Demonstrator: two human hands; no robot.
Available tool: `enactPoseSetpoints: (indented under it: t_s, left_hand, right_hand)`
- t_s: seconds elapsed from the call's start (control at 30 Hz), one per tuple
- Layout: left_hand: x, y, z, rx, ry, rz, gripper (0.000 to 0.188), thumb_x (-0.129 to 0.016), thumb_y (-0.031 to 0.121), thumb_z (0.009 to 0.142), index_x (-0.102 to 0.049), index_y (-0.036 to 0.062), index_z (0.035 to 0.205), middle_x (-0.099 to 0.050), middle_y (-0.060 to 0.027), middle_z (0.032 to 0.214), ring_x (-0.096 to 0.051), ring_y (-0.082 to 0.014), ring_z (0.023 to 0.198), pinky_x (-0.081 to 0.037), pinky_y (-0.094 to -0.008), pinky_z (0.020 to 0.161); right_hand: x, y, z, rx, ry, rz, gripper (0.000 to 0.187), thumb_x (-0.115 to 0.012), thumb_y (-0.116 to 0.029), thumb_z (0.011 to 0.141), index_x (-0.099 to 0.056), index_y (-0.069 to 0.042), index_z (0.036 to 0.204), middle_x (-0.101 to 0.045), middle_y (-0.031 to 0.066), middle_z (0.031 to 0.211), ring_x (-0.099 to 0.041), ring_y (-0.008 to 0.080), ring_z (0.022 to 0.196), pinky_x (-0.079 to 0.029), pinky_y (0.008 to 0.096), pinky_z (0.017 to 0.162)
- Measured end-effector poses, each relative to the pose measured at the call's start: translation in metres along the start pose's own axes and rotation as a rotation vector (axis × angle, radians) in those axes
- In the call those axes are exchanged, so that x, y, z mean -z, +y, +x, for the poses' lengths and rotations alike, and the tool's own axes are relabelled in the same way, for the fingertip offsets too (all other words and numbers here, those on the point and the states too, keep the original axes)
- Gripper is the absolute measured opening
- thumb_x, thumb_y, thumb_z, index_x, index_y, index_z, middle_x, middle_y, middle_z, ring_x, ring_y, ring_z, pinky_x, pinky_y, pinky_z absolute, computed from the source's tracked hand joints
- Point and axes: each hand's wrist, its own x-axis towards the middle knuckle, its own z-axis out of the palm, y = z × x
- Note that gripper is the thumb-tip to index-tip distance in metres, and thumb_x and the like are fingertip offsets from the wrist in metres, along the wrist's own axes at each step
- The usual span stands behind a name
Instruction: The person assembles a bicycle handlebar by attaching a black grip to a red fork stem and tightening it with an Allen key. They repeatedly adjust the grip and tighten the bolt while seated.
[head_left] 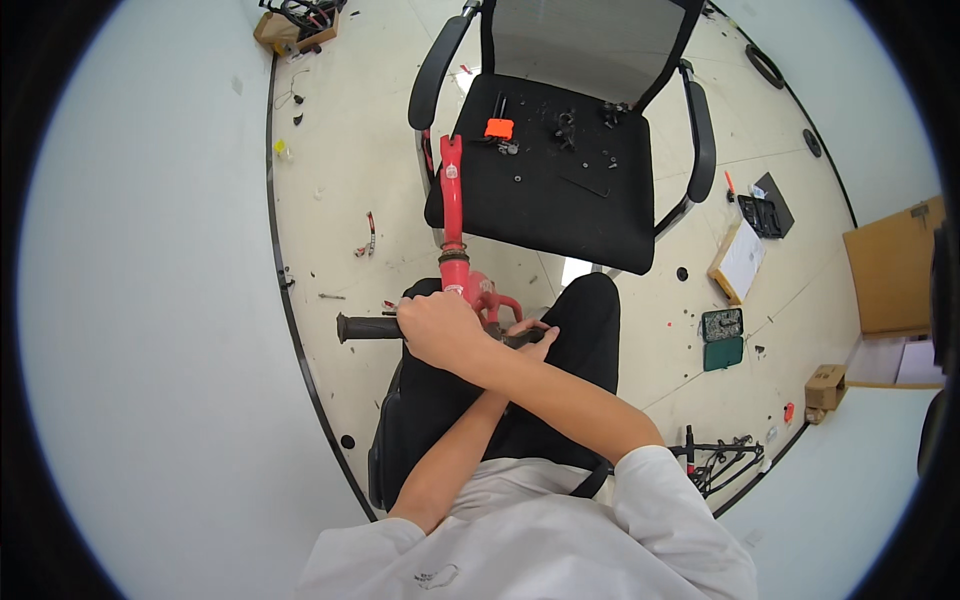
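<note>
Grip [368, 328], dark, cylindrical, flared at its tip, lies left of a smooth red frame [453, 200] with a notched upper end; a dark bar [525, 338] sits right. The grip's outer end has open floor [330, 390] beside it; the frame—low between the knees—rises to the padded seat [560, 215]'s left edge. Forearms cross: the right hand [440, 325] curls around the grip's inner end—fingertips hidden—while the left hand [535, 342], farther right, bends its fingers around the bar.

Workshop, apparently: tool case [760, 216], parts [372, 236] on floor [660, 310].
</note>
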Motion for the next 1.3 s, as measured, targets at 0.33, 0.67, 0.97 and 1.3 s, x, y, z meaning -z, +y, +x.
enactPoseSetpoints:
  t_s: [0.33,0.67,0.97,1.3]
  left_hand:
    - [-0.017,0.085,-0.01,0.07,-0.329,-0.754,0.03,-0.071,0.029,0.095,-0.067,0.0062,0.113,-0.071,-0.0069,0.104,-0.072,-0.0174,0.089,-0.057,-0.0296,0.073]
    - [0.009,0.042,-0.034,-0.049,-0.409,-0.322,0.041,-0.068,0.03,0.097,-0.061,0.0013,0.126,-0.07,-0.0094,0.112,-0.07,-0.0182,0.095,-0.056,-0.0307,0.083]
    - [0.152,0.099,-0.112,-0.849,0.279,0.422,0.024,-0.081,0.003,0.068,-0.069,0.0055,0.089,-0.072,-0.0099,0.101,-0.068,-0.0292,0.097,-0.052,-0.0401,0.088]
    - [0.179,0.076,-0.07,-0.434,0.286,0.83,0.033,-0.072,0.037,0.087,-0.068,0.0061,0.097,-0.066,-0.007,0.095,-0.058,-0.0267,0.095,-0.035,-0.0443,0.095]
  right_hand:
    - [-0.025,-0.014,0.009,0.087,-0.149,-0.138,0.014,-0.072,-0.015,0.078,-0.07,-0.003,0.085,-0.07,0.0135,0.08,-0.072,0.0293,0.079,-0.056,0.0393,0.066]
    - [0.138,0.174,-0.061,-0.569,0.255,0.191,0.037,-0.056,-0.034,0.097,-0.07,0.001,0.096,-0.067,0.0213,0.081,-0.067,0.039,0.078,-0.051,0.0421,0.072]
    - [0.036,0.316,-0.079,-0.56,0.139,-0.003,0.019,-0.062,-0.014,0.088,-0.067,0.002,0.096,-0.068,0.0264,0.096,-0.065,0.0441,0.096,-0.052,0.0492,0.087]
    - [0.029,0.348,-0.027,-0.493,0.378,-0.286,0.024,-0.069,-0.014,0.085,-0.065,-0.004,0.107,-0.064,0.017,0.103,-0.062,0.0367,0.101,-0.052,0.045,0.089]
